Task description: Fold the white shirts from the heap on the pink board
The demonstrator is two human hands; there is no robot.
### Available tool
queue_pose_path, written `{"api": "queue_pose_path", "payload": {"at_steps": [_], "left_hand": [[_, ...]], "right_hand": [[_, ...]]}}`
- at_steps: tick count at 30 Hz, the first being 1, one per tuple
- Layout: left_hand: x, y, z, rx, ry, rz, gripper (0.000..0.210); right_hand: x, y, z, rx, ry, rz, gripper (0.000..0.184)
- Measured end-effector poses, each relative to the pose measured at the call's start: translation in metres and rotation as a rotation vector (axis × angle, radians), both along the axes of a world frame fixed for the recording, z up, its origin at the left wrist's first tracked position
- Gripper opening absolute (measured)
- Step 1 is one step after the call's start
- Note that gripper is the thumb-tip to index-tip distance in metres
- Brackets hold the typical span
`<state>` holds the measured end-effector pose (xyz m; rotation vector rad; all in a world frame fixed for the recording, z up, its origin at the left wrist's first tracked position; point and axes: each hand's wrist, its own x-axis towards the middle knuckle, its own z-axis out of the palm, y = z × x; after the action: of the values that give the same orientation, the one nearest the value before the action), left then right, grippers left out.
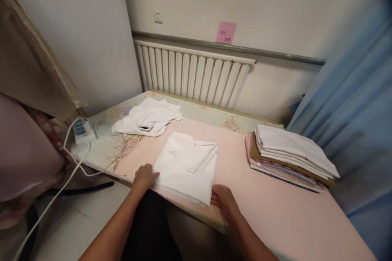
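Note:
A folded white garment (190, 175) lies in front of me on a pink cloth, with a loose flap turned over its upper half. At its lower left edge my left hand (145, 178) is closed, the thumb resting on the fabric. My right hand (225, 200) pinches the lower right corner, its fingers curled at the edge and partly hidden. Beyond it to the left, a crumpled white garment (148, 116) lies in a loose heap, touched by neither hand.
A stack of folded cloths (294, 155) stands on the right of the table, beside a blue curtain (361, 122). A white power strip (85, 132) with trailing cords sits at the left edge. The pink cloth (257, 208) covers much of the table; a radiator (196, 71) lines the wall behind.

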<state>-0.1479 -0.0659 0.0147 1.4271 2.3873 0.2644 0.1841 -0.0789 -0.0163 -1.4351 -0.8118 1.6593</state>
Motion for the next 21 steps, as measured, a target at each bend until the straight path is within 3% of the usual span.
{"api": "queue_pose_path", "payload": {"at_steps": [5, 11, 16, 21], "left_hand": [[-0.014, 0.017, -0.002, -0.068, -0.073, -0.071, 0.048], [0.006, 0.019, -0.003, -0.077, -0.061, -0.113, 0.045], [0.045, 0.014, -0.007, -0.052, -0.079, -0.155, 0.038], [0.097, 0.004, -0.011, -0.012, -0.127, -0.244, 0.041]], "right_hand": [[-0.014, 0.024, 0.001, 0.001, 0.034, -0.045, 0.020], [-0.016, 0.055, -0.005, 0.049, -0.103, -0.117, 0.018], [0.024, 0.062, -0.008, 0.108, -0.256, -0.148, 0.012], [0.082, 0.043, -0.005, 0.142, -0.357, -0.158, 0.007]]}}
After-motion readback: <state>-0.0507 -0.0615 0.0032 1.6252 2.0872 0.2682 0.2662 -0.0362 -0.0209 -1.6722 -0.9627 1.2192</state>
